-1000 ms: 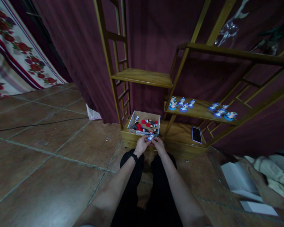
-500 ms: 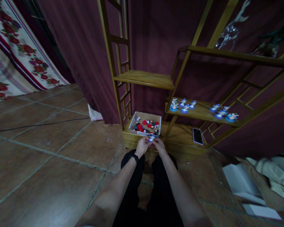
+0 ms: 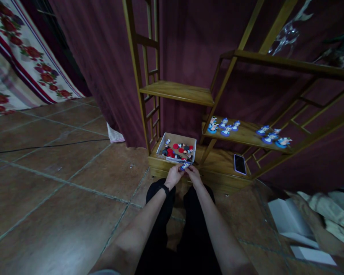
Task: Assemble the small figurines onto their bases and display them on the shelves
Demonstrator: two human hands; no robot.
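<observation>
Between my two hands is a small blue-and-white figurine (image 3: 185, 165), held just in front of the box's near edge. My left hand (image 3: 174, 175) pinches it from the left, and my right hand (image 3: 194, 175) grips its right side. Right behind it stands a shallow cardboard box (image 3: 176, 137) with several small figures and red round discs inside. On the low shelf (image 3: 245, 135) to the right, several blue-based figurines (image 3: 226, 131) stand in two groups, one at the left end and one at the right end.
A phone (image 3: 240, 164) lies on the cabinet's lower board at the right. Above the box runs a wooden shelf (image 3: 177, 93). White boxes (image 3: 289, 219) and cloth lie on the floor at right. A black cable (image 3: 48, 146) crosses the tiles at left.
My view has shifted slightly, so the shelf figurines appear a little farther right. Both hands keep hold of the figurine in nearly the same place.
</observation>
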